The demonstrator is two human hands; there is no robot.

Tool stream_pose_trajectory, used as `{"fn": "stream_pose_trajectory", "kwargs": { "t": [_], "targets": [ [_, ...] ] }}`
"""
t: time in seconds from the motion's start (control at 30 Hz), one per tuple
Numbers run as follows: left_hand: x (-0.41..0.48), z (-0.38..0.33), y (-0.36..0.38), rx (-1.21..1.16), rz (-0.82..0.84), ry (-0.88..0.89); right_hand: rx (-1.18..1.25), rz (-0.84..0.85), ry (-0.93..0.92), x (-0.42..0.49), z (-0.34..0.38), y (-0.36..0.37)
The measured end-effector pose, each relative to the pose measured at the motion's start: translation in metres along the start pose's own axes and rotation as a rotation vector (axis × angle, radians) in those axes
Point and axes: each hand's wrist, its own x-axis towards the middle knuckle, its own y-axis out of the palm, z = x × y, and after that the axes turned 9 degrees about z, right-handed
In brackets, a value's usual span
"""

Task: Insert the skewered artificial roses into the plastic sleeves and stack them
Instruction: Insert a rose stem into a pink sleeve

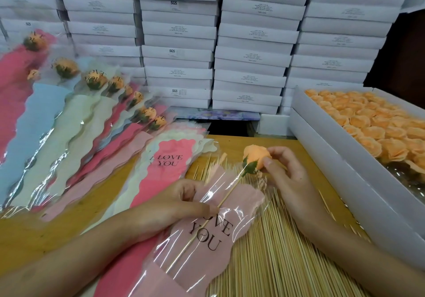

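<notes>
An orange artificial rose (255,156) with a green base sits on a thin wooden skewer (220,204). My right hand (285,170) pinches the rose head. The skewer's lower part lies inside a pale pink plastic sleeve (207,248) printed "LOVE YOU", while the rose head is above the sleeve's mouth. My left hand (184,201) grips the sleeve near its clear top edge. A fanned stack of sleeved roses (96,103) lies at the left. A pile of flat unfilled sleeves (165,168) lies beside my left hand.
Bare wooden skewers (282,255) cover the table under the sleeve. A white box of orange rose heads (377,124) stands at the right. Stacked white cartons (230,44) form a wall behind. The wooden table (34,230) shows at the front left.
</notes>
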Motion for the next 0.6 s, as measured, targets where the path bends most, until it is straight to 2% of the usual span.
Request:
{"fn": "stream_pose_trajectory", "kwargs": {
  "t": [0.6],
  "targets": [
    [0.002,0.0,0.0,-0.004,-0.05,-0.01,-0.025,0.112,-0.074,-0.007,0.011,0.006]
  ]
}}
